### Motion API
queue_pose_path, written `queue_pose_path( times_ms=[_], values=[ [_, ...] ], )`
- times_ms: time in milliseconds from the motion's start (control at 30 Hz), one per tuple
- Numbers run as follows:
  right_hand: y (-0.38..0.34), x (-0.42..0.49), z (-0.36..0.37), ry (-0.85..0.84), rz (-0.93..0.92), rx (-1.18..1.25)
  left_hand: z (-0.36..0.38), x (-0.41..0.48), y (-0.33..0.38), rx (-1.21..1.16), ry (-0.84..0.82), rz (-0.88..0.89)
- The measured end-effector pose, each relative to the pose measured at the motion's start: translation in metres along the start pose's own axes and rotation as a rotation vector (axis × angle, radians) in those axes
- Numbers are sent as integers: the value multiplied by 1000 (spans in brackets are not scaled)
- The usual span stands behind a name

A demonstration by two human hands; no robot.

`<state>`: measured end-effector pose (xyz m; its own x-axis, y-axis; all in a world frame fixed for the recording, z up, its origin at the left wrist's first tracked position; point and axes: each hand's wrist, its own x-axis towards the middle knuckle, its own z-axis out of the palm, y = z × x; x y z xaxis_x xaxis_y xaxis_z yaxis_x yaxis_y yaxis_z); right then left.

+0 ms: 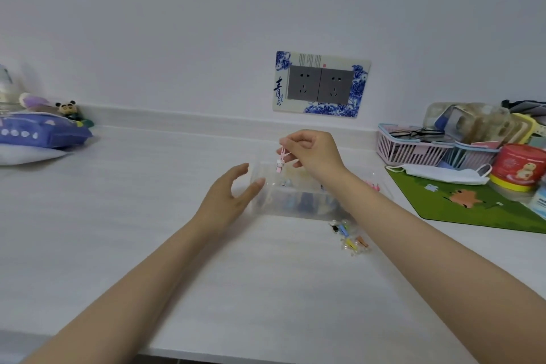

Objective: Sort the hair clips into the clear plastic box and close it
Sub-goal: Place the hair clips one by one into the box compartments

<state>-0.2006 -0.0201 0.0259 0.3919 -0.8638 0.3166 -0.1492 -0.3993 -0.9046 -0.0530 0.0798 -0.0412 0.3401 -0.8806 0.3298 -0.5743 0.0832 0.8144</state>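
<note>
A clear plastic box (295,210) stands open on the white counter, with several clips lying inside it. My right hand (313,151) hovers above the box and pinches a pink hair clip (280,162) that hangs down over the left part of the box. My left hand (233,195) is at the box's left end, fingers spread and relaxed, thumb near the wall; contact is unclear. A small pile of colourful hair clips (350,238) lies on the counter just in front of the box's right corner. More pink clips (373,185) show at the box's right side.
A green mat (478,207) with a face mask (443,173) lies to the right, behind it a red tin (520,165) and pink baskets (413,148). A purple pouch (41,133) and a panda figure (69,109) sit at far left. Sockets (320,84) are on the wall.
</note>
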Motion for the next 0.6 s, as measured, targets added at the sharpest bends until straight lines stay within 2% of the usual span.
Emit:
queue_pose_path(
  times_ms=[100, 167, 300, 433, 533, 600],
  values=[
    [1, 11, 13, -35, 27, -27, 4, -1, 3, 6, -52, 50],
    [6, 13, 20, -109, 34, -128, 5, -2, 2, -3, -54, 61],
    [15, 9, 20, -135, -136, -421, 4, -4, 1, 4, -39, 81],
    [1, -17, -2, -83, -240, -317, 4, -10, 5, 43, 42, 162],
    [-3, -46, -36, -121, -238, -254, 6, -17, 11, 91, 109, 272],
    [2, -67, -61, -155, -208, -248, 10, -23, 17, 93, 84, 358]
  ],
)
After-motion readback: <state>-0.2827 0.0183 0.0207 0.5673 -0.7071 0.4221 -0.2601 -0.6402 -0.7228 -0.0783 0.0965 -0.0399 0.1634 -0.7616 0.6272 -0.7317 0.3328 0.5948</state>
